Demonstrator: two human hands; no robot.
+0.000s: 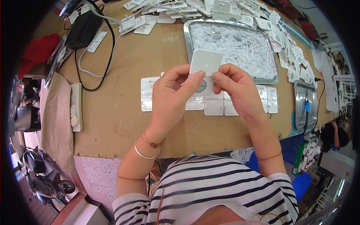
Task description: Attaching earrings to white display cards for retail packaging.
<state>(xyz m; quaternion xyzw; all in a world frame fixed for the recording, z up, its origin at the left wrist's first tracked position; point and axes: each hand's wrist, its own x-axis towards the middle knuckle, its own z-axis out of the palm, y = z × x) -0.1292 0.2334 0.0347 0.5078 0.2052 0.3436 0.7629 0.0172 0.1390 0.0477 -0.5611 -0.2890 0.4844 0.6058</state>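
Observation:
Between my hands is a white plastic hinged case (207, 62), held above the table. Its square flap stands up, and the part below carries a round grey disc. My left hand (170, 95) pinches its left side, with the thumb across the front near the fold. On the other edge, my right hand (240, 90) grips with thumb and fingers close to the same fold. Below and behind both hands, similar white plastic pieces (214, 107) lie in rows on the table, some hidden by my hands.
Beyond my hands stands a metal tray (188, 39) of small white parts. Heaps of white cases (298, 62) lie behind it and to its right. A smaller tray (297, 116) with a blue-handled tool (307, 107) is at right. Cables, a black box (84, 29) and a power strip (76, 107) lie left.

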